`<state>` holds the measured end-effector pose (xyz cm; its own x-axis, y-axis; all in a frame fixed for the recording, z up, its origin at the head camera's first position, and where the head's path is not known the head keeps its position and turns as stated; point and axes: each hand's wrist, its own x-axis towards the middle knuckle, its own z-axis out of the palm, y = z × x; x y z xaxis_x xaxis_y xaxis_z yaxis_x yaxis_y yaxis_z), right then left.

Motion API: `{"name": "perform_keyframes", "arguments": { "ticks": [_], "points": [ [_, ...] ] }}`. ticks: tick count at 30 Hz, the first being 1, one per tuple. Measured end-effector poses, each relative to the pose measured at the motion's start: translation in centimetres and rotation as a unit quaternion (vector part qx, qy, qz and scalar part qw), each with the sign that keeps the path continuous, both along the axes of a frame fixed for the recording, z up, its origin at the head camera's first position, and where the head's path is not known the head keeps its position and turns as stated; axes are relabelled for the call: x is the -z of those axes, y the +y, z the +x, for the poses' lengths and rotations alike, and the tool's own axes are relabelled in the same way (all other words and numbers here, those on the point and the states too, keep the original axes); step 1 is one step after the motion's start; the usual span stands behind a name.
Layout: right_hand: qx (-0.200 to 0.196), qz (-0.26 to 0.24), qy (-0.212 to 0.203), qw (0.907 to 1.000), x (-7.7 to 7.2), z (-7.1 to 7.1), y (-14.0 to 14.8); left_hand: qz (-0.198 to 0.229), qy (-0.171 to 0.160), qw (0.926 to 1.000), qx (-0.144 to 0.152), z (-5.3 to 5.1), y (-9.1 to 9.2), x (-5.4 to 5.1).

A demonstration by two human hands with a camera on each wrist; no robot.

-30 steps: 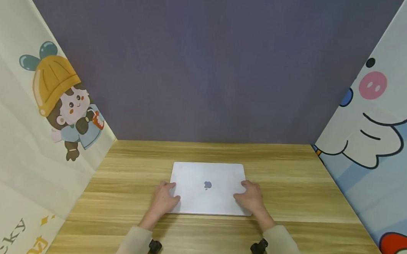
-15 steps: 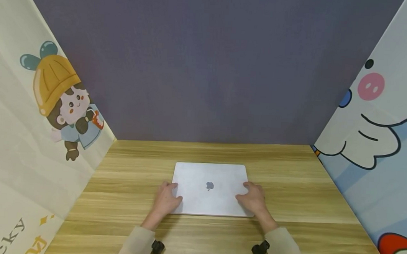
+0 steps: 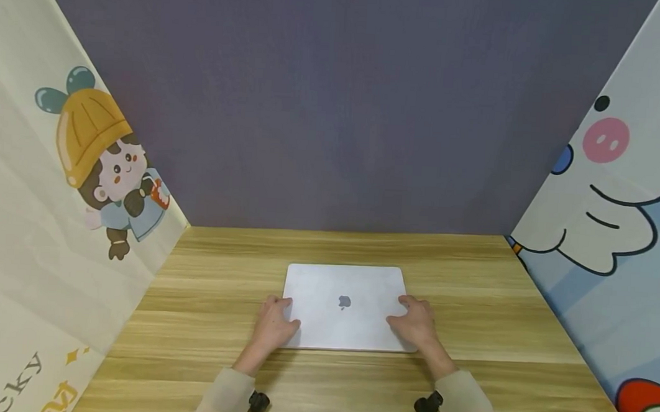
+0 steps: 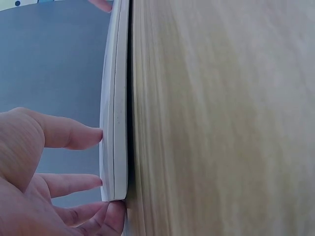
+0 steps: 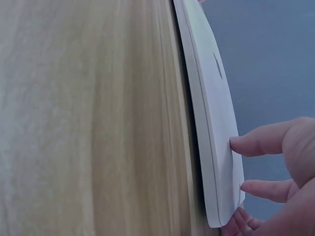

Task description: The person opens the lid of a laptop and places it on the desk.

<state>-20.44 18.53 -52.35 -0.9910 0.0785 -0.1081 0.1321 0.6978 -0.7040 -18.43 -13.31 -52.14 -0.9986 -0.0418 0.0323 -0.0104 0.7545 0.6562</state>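
Note:
A closed silver laptop (image 3: 352, 325) with a dark apple logo lies flat on the wooden table, its long front edge facing me. At its left side my left hand (image 3: 273, 322) grips it, thumb and a finger on the lid. In the left wrist view, other fingers (image 4: 115, 214) curl at the laptop's corner, close to the tabletop. My right hand (image 3: 416, 322) holds the opposite side in much the same way. The right wrist view shows the thumb (image 5: 261, 140) pressing on the lid while several fingertips are partly hidden behind the edge.
The wooden table (image 3: 220, 262) extends around the laptop on all sides. A dark grey panel (image 3: 341, 107) rises behind it. Printed cartoon walls stand at the left (image 3: 16, 214) and right (image 3: 644, 297).
The laptop has slid slightly to the right, with both hands moving along with it. Their hold on its sides looks the same.

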Motion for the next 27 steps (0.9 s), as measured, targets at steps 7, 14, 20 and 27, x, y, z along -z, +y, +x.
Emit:
{"name": "perform_keyframes", "arguments": {
  "ticks": [7, 14, 20, 27],
  "points": [
    [-0.007, -0.003, 0.008, 0.9999, 0.11, 0.0, 0.18, -0.004, 0.0, 1.0, 0.006, -0.03, 0.05, 0.05],
    [-0.008, -0.006, 0.009, 0.9999, 0.18, 0.12, 0.5, -0.004, 0.005, 0.9999, 0.014, 0.05, 0.05, 0.18],
    [-0.011, 0.001, 0.008, 0.9999, -0.08, 0.31, 0.57, -0.016, -0.004, 0.9996, 0.023, -0.08, -0.3, 0.07],
    [-0.038, 0.037, 0.008, 0.9986, -0.48, 0.81, 0.88, -0.037, -0.015, 0.9987, 0.033, -0.26, -0.65, -0.1]
  ]
}}
